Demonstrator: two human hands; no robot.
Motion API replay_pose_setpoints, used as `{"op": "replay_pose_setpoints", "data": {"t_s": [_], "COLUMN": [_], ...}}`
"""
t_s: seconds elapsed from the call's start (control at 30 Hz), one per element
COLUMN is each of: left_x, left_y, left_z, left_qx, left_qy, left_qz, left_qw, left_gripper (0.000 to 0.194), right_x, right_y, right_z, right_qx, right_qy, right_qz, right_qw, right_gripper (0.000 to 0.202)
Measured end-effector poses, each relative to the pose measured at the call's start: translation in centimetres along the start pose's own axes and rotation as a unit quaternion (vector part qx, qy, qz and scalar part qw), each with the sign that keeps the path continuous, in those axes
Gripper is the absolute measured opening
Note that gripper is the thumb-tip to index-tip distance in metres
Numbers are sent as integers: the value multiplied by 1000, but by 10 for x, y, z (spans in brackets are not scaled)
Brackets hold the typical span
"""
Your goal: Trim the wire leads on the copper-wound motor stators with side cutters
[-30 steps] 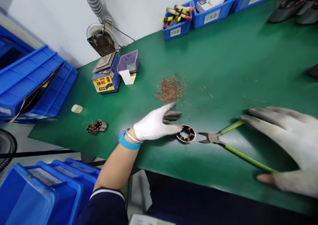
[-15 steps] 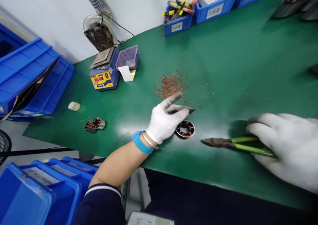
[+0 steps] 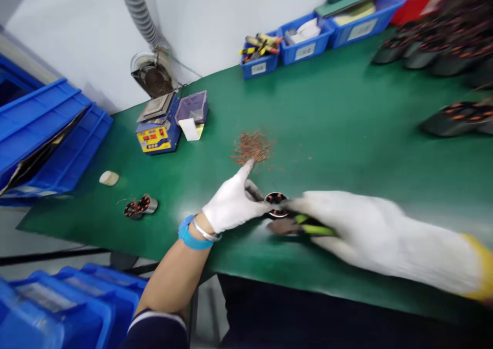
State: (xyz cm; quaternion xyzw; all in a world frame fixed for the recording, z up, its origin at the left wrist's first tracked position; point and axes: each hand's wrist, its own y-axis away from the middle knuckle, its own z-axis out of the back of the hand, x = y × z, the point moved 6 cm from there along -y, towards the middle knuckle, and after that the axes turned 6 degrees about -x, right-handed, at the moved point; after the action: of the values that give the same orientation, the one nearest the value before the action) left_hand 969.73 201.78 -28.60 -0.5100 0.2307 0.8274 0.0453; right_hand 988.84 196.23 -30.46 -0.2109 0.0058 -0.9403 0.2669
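Note:
My left hand (image 3: 236, 200), in a white glove with darkened fingertips, is at the left side of a round metal ring with copper windings (image 3: 276, 199). Its thumb and fingers are apart, some fingertips against or beside the ring. My right hand (image 3: 339, 220), gloved and blurred, is wrapped round the green handles of the cutting pliers (image 3: 287, 227). The dark jaws point left, just below the ring, and the right fingertips reach the ring's right edge. A pile of copper wire bits (image 3: 252, 147) lies above my left hand.
Two wound rings (image 3: 141, 206) and a white cap (image 3: 109, 178) lie at the left, below a blue-yellow device (image 3: 156, 133) and a purple box (image 3: 192, 107). Small blue bins (image 3: 306, 50) line the wall. Many dark wound parts (image 3: 442, 56) stand at the upper right.
My right hand has moved left with the pliers, up to the ring. The view has turned rightward, showing more wound parts. My left hand stays beside the ring.

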Motion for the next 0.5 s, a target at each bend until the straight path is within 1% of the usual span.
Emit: {"op": "replay_pose_setpoints", "data": {"t_s": [0.03, 0.07, 0.1, 0.13, 0.17, 0.2, 0.23, 0.27, 0.3, 0.33, 0.37, 0.4, 0.43, 0.47, 0.5], "left_x": [1, 3, 5, 7, 7, 7, 7, 6, 5, 4, 3, 2, 1, 0, -1], "left_y": [-2, -4, -6, -8, -10, -12, -13, -14, -15, -16, -18, -19, -19, -17, -15], "left_z": [-1, -1, -2, -3, -5, -8, -11, -13, -13, -11, -6, 3, 16, 31, 45], "left_qx": [-11, -21, -27, -22, -10, 3, 10, 11, -1, -27, -68, -124, -192, -262, -316], "left_qy": [27, 42, 48, 49, 49, 49, 50, 49, 49, 53, 71, 107, 157, 204, 235], "left_qz": [10, 25, 42, 55, 61, 62, 57, 53, 51, 52, 50, 40, 19, -10, -40], "left_qw": [1000, 999, 998, 997, 997, 997, 997, 997, 997, 997, 994, 986, 969, 943, 918], "left_gripper": [113, 107, 98, 83, 64, 46, 33, 27, 26, 29, 31, 33, 35, 37, 41], "right_x": [11, 19, 24, 26, 26, 26, 25, 24, 24, 24, 25, 25, 26, 27, 28], "right_y": [-7, -13, -18, -22, -24, -25, -25, -24, -22, -20, -18, -16, -14, -12, -10], "right_z": [-1, -3, -5, -6, -8, -9, -10, -11, -11, -11, -10, -8, -7, -6, -5], "right_qx": [0, 15, 28, 38, 50, 56, 56, 51, 39, 21, -2, -28, -54, -80, -107], "right_qy": [-16, -25, -27, -24, -18, -16, -18, -21, -24, -25, -25, -24, -23, -25, -28], "right_qz": [31, 44, 50, 47, 38, 29, 21, 15, 13, 12, 15, 21, 32, 46, 59], "right_qw": [999, 999, 998, 998, 998, 998, 998, 998, 999, 999, 1000, 999, 998, 995, 992], "right_gripper": [44, 45, 45, 44, 43, 42, 42, 42, 43, 42, 41, 39, 37, 35, 35]}}
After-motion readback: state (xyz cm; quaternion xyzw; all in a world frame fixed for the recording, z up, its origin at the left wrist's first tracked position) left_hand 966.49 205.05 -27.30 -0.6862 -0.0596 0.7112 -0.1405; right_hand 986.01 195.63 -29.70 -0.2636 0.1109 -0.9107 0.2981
